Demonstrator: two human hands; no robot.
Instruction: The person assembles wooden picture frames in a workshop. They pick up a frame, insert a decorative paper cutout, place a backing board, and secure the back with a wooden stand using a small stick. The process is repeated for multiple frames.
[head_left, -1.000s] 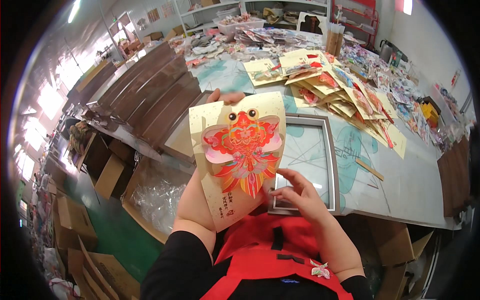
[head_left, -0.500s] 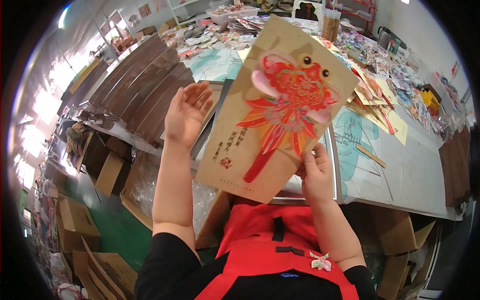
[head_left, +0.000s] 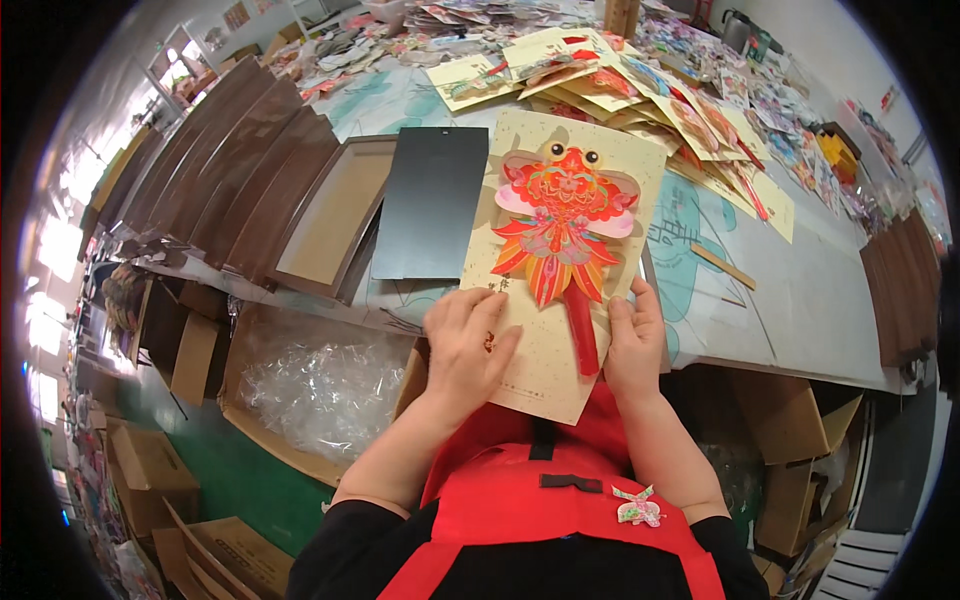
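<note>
A speckled cream card [head_left: 525,385] stands tilted in front of me at the table's near edge. On it sits a red and pink goldfish decoration [head_left: 568,205] with bulging eyes, orange tail fins and a red stick-like handle [head_left: 580,330]. My right hand [head_left: 637,335] grips the card's lower right edge, thumb in front and the other fingers partly hidden. Over the lower left edge lies my left hand [head_left: 468,345], its thumb and fingers apart on the card's face. Just left of the card is a dark flat panel [head_left: 433,205].
Brown frames [head_left: 220,180] lean in a row at the left, beside a shallow brown frame [head_left: 340,215]. More decorated cards [head_left: 640,95] are heaped behind. Below the table edge, a cardboard box [head_left: 243,405] holds clear plastic wrap. A brown stack [head_left: 900,300] stands far right.
The card has come down and turned more upright. My left hand has moved from the air onto its lower left side. My right hand still holds the right edge.
</note>
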